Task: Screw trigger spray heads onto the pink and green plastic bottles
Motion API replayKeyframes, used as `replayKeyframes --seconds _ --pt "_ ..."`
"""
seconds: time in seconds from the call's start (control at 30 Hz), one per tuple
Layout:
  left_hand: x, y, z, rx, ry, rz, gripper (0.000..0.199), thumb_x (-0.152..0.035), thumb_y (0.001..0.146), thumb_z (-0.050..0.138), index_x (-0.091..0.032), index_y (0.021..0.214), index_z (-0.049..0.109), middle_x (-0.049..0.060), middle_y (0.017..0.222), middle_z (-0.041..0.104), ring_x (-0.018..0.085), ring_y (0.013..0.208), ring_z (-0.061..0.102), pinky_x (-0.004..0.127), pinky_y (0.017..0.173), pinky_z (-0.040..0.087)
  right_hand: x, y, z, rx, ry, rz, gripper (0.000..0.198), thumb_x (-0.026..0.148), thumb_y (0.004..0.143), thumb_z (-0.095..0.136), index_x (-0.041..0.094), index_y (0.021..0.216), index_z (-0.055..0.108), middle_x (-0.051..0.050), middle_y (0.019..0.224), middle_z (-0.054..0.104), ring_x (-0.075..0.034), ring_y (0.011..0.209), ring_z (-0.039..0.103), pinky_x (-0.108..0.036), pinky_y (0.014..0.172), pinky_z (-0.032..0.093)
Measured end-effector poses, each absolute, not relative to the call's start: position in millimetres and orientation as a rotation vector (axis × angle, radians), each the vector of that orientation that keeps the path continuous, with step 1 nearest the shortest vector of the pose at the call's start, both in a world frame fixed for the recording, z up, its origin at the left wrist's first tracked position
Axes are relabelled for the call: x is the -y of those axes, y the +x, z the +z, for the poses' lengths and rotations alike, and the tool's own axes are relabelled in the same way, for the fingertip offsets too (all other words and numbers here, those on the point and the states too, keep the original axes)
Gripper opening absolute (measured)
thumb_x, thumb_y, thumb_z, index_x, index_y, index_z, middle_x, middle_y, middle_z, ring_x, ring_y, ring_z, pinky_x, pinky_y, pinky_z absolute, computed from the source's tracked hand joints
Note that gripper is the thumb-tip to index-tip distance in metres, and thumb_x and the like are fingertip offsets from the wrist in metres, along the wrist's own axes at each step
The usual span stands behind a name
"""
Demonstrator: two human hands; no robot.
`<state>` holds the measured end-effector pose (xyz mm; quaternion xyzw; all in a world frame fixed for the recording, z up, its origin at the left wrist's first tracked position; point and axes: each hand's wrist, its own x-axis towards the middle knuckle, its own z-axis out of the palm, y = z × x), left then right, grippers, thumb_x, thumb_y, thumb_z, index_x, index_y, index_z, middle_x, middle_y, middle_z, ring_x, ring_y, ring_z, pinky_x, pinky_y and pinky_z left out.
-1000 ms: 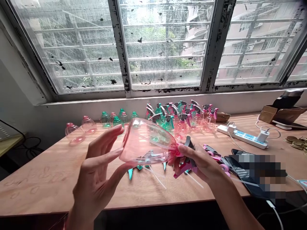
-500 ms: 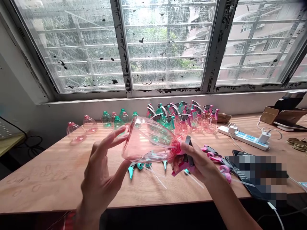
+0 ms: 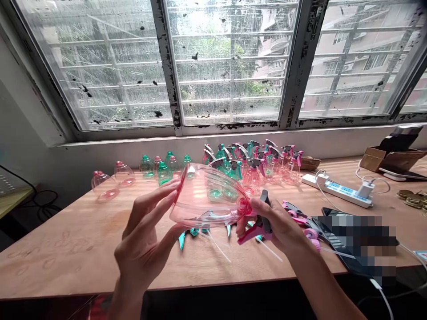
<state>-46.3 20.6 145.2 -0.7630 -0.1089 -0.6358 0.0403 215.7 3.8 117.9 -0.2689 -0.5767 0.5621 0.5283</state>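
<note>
A clear pink bottle (image 3: 207, 195) lies on its side in the air between my hands, its base to the left and its neck to the right. The fingertips and thumb of my left hand (image 3: 143, 231) hold the base edge. My right hand (image 3: 276, 222) is closed on the pink and grey trigger sprayer head (image 3: 258, 229) at the neck. My right fingers partly hide the join between head and bottle. Below the bottle, teal trigger sprayer heads (image 3: 193, 231) with white tubes lie on the table. More pink sprayer heads (image 3: 312, 238) lie right of my right wrist.
Pink and green bottles without heads (image 3: 164, 172) stand at the back left. Several bottles with sprayer heads (image 3: 252, 175) crowd the back middle. A white power strip (image 3: 336, 191), a phone-like dark device (image 3: 340, 253) and a cardboard box (image 3: 376, 159) occupy the right side.
My left fingers have come in from a spread pose onto the bottle's base. The bottle has rolled slightly, and the white tube inside it no longer shows clearly. My right hand keeps its hold.
</note>
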Motion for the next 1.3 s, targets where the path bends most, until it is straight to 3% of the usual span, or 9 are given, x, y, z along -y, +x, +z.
replayKeyframes --seconds 0.1,0.23,0.37,0.67,0.8,0.93,1.0,1.1,1.3 --pt "-21 -51 148 0.376 -2.496 -2.014 0.066 -0.020 0.089 0.086 -0.037 0.149 0.062 0.005 0.158 0.058 0.030 0.150 0.052 0.050 0.123 0.050 -2 218 119 1.447 -0.677 0.963 0.042 0.058 0.092 0.078 0.017 0.088 0.082 -0.005 0.067 0.076 -0.020 0.057 0.070 -0.027 0.051 0.055" --pt "-22 -62 146 0.699 -2.751 -2.108 0.083 -0.071 0.085 0.076 -0.031 0.155 0.056 0.013 0.169 0.047 0.040 0.154 0.048 0.052 0.118 0.055 7 218 123 1.688 -0.615 0.315 0.035 0.028 0.076 0.099 0.025 0.108 0.084 -0.006 0.097 0.085 -0.027 0.090 0.078 -0.035 0.083 0.060" --pt "-21 -62 144 0.804 -2.821 -1.982 0.072 -0.050 0.092 0.080 -0.027 0.156 0.057 0.016 0.157 0.061 0.036 0.142 0.062 0.042 0.109 0.062 6 215 119 1.763 -0.642 0.400 0.020 0.037 0.084 0.092 0.021 0.093 0.084 -0.007 0.082 0.082 -0.023 0.073 0.073 -0.032 0.070 0.056" --pt "10 -59 158 0.258 -2.441 -1.562 0.088 -0.027 0.063 0.104 -0.024 0.141 0.064 0.001 0.131 0.075 0.030 0.133 0.067 0.045 0.120 0.057 -8 208 114 1.505 -0.503 1.467 0.052 0.060 0.094 0.072 0.013 0.071 0.080 -0.006 0.061 0.075 -0.011 0.039 0.056 -0.022 0.038 0.041" --pt "10 -52 147 0.262 -2.418 -1.520 0.074 -0.024 0.068 0.101 -0.030 0.133 0.066 -0.002 0.149 0.066 0.033 0.141 0.062 0.052 0.122 0.055 14 237 125 1.549 -0.688 1.277 0.049 0.058 0.095 0.073 0.014 0.076 0.082 -0.008 0.064 0.076 -0.014 0.042 0.061 -0.022 0.036 0.039" --pt "-4 -39 133 0.451 -2.849 -1.534 0.122 -0.030 0.068 0.103 -0.035 0.166 0.029 0.015 0.175 0.032 0.042 0.159 0.039 0.060 0.124 0.049 47 269 142 1.728 -0.887 0.736 0.037 0.057 0.086 0.084 0.021 0.079 0.084 -0.005 0.061 0.074 -0.018 0.045 0.064 -0.026 0.042 0.048" --pt "-11 -33 128 0.488 -3.051 -1.455 0.136 -0.037 0.065 0.103 -0.036 0.169 0.015 0.021 0.171 0.038 0.042 0.153 0.048 0.059 0.119 0.054 55 277 147 1.796 -0.926 0.414 0.028 0.053 0.081 0.090 0.026 0.081 0.086 -0.005 0.066 0.078 -0.020 0.051 0.069 -0.027 0.049 0.055" --pt "-18 -25 125 0.530 -3.118 -1.456 0.117 -0.038 0.074 0.098 -0.039 0.164 0.023 0.019 0.166 0.047 0.038 0.149 0.054 0.054 0.115 0.057 54 281 149 1.831 -0.993 0.299 0.028 0.053 0.079 0.092 0.030 0.092 0.086 -0.005 0.075 0.082 -0.024 0.060 0.075 -0.028 0.054 0.059" --pt "-45 -45 115 1.137 -3.063 -0.884 0.112 -0.062 0.082 0.084 -0.038 0.170 0.020 0.016 0.178 0.029 0.041 0.162 0.034 0.057 0.124 0.044 42 326 143 1.745 -1.262 0.289 0.049 0.071 0.064 0.094 0.029 0.086 0.080 -0.007 0.075 0.079 -0.025 0.061 0.071 -0.034 0.056 0.056"
